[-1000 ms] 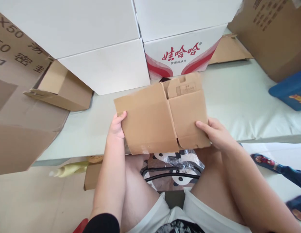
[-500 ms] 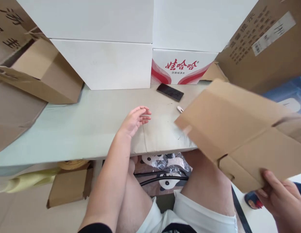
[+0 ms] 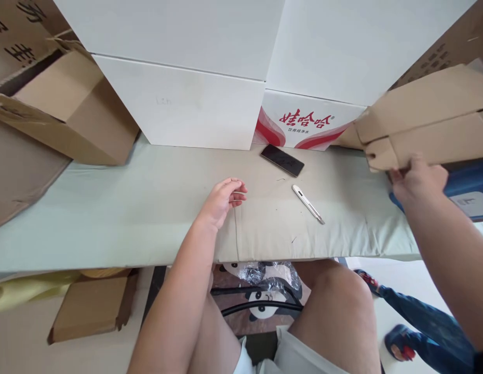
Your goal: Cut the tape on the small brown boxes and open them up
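My right hand [image 3: 417,179] grips the lower edge of a flattened brown cardboard box [image 3: 428,119], held up at the far right above a blue object [image 3: 465,192]. My left hand [image 3: 222,200] rests on the pale green table cover [image 3: 128,208], fingers loosely curled and apart, holding nothing. A black phone [image 3: 282,160] lies just beyond it. A slim white and metal cutter [image 3: 307,204] lies to the right of my left hand.
White boxes [image 3: 187,78] are stacked along the back, one with red print [image 3: 304,122]. An open brown carton [image 3: 66,111] sits at the left. Flat cardboard [image 3: 89,309] lies on the floor under the table. A panda-print bag [image 3: 260,283] shows between my knees.
My left hand let go of the cardboard box and settled on the table. My right hand carried the box away to the far right and upward, uncovering the phone and the cutter.
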`<state>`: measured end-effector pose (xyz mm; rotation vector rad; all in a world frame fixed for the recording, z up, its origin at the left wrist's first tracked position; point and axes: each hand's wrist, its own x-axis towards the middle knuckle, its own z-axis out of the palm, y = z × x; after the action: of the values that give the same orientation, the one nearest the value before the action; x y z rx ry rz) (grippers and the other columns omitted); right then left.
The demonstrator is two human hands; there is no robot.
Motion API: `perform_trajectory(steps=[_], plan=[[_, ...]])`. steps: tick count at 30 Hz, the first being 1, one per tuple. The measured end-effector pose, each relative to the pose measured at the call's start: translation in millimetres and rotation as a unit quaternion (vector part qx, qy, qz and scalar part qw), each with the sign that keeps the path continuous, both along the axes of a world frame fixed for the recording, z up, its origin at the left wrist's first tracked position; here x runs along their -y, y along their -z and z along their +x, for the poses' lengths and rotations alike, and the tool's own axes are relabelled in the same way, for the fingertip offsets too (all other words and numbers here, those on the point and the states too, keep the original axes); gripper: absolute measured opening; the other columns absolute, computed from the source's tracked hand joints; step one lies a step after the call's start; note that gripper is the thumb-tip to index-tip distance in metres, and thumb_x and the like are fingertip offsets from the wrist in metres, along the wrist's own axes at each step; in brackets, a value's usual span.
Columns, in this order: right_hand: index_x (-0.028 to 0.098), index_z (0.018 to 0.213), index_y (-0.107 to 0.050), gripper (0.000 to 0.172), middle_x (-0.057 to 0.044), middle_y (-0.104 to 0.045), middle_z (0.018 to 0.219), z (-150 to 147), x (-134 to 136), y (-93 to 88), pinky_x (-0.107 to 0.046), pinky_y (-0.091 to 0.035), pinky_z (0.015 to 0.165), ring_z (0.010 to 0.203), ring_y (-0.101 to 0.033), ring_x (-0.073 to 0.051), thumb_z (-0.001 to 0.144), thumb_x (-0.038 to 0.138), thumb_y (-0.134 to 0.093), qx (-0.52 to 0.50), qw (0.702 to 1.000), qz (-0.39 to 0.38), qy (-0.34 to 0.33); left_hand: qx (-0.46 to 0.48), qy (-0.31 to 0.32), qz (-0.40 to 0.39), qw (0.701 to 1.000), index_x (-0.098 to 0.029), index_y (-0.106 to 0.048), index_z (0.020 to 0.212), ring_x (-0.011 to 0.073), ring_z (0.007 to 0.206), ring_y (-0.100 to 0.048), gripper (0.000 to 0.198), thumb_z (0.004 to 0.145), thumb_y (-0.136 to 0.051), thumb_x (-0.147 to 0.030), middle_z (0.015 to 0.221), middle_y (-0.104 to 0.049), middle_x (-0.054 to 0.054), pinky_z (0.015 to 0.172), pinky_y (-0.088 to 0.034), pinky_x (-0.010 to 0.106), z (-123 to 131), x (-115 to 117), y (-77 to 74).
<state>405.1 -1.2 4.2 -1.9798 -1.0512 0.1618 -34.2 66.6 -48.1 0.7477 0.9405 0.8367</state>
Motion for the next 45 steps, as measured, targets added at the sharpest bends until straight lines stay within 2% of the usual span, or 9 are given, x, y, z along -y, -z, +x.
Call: perform_trajectory(steps=[2, 5, 9, 14, 17, 20, 27, 38, 45], plan=[[0.024, 0.123, -0.062, 0.048, -0.010, -0.067, 0.110, -2, -28, 10.9, -0.041, -0.060, 0.070, 0.088, -0.067, -0.021, 0.105, 0.060, -0.036, -0.037, 0.998, -0.021, 0.035, -0.004, -0.004, -0.001, 1.000, -0.018, -0.067, 0.075, 0.0144, 0.064, -0.064, 0.024, 0.066, -0.080, -0.037, 0.078, -0.071, 0.004, 0.059, -0.047, 0.025, 0, -2, -0.9], [0.017, 0.107, -0.065, 0.035, -0.004, -0.068, 0.090, -34, -30, 47.2, -0.032, -0.059, 0.068, 0.074, -0.066, -0.014, 0.103, 0.049, -0.052, -0.065, 0.995, -0.073, 0.032, -0.004, -0.011, -0.007, 1.000, -0.018, -0.065, 0.075, 0.0143, 0.065, -0.063, 0.023, 0.069, -0.078, -0.037, 0.079, -0.070, 0.004, 0.063, -0.046, 0.027, 0, -4, -3.0], [0.020, 0.099, -0.066, 0.026, -0.009, -0.072, 0.094, -93, -27, 83.6, -0.047, -0.060, 0.084, 0.087, -0.071, -0.025, 0.087, 0.043, -0.062, -0.006, 0.992, -0.110, -0.061, 0.020, -0.017, -0.012, 1.000, -0.018, -0.064, 0.074, 0.0142, 0.065, -0.061, 0.018, 0.073, -0.073, -0.034, 0.079, -0.068, 0.004, 0.065, -0.044, 0.028, 2, -2, -4.0], [0.021, 0.122, -0.067, 0.055, -0.013, -0.068, 0.133, -135, -104, 79.8, -0.055, -0.043, 0.116, 0.130, -0.060, -0.035, 0.070, 0.040, -0.074, 0.082, 0.960, -0.151, -0.221, 0.011, -0.007, -0.017, 1.000, -0.018, -0.064, 0.075, 0.0125, 0.065, -0.060, 0.013, 0.079, -0.068, -0.030, 0.080, -0.069, 0.003, 0.065, -0.044, 0.027, 6, 0, -5.3], [0.016, 0.136, -0.061, 0.081, -0.018, -0.063, 0.141, -145, -153, 79.7, -0.058, -0.041, 0.118, 0.134, -0.057, -0.041, 0.061, 0.039, -0.082, 0.106, 0.935, -0.194, -0.276, -0.003, -0.011, -0.020, 1.000, -0.018, -0.063, 0.075, 0.0115, 0.064, -0.060, 0.013, 0.081, -0.066, -0.029, 0.079, -0.067, 0.002, 0.065, -0.043, 0.026, 5, 1, -8.4], [0.015, 0.141, -0.057, 0.089, -0.020, -0.061, 0.145, -144, -176, 85.3, -0.062, -0.039, 0.120, 0.135, -0.056, -0.044, 0.059, 0.040, -0.084, 0.124, 0.916, -0.226, -0.306, -0.001, -0.007, -0.009, 1.000, -0.019, -0.062, 0.077, 0.0106, 0.066, -0.060, 0.014, 0.081, -0.067, -0.031, 0.081, -0.067, 0.001, 0.068, -0.043, 0.025, 1, 2, -11.3], [0.023, 0.139, -0.057, 0.083, -0.017, -0.065, 0.141, -131, -171, 91.4, -0.065, -0.047, 0.113, 0.128, -0.062, -0.044, 0.066, 0.053, -0.082, 0.183, 0.900, -0.216, -0.332, 0.002, 0.006, -0.005, 1.000, -0.019, -0.062, 0.079, 0.0101, 0.069, -0.060, 0.015, 0.084, -0.065, -0.033, 0.084, -0.067, 0.000, 0.071, -0.043, 0.026, -7, -1, -11.2], [0.023, 0.141, -0.054, 0.078, -0.018, -0.064, 0.141, -136, -166, 94.6, -0.064, -0.046, 0.113, 0.131, -0.059, -0.043, 0.070, 0.049, -0.075, 0.212, 0.890, -0.209, -0.345, 0.013, -0.008, -0.013, 1.000, -0.019, -0.061, 0.078, 0.0106, 0.069, -0.059, 0.014, 0.085, -0.064, -0.030, 0.082, -0.065, 0.000, 0.074, -0.043, 0.027, -12, 6, -15.5], [0.024, 0.126, -0.062, 0.048, -0.019, -0.069, 0.130, -201, -142, 64.7, -0.057, -0.052, 0.104, 0.123, -0.065, -0.039, 0.086, 0.049, -0.059, 0.254, 0.890, -0.081, -0.370, 0.015, -0.038, 0.011, 0.999, -0.019, -0.059, 0.074, 0.0102, 0.063, -0.055, 0.011, 0.081, -0.063, -0.025, 0.073, -0.062, -0.001, 0.067, -0.039, 0.026, -10, 5, -14.9]])
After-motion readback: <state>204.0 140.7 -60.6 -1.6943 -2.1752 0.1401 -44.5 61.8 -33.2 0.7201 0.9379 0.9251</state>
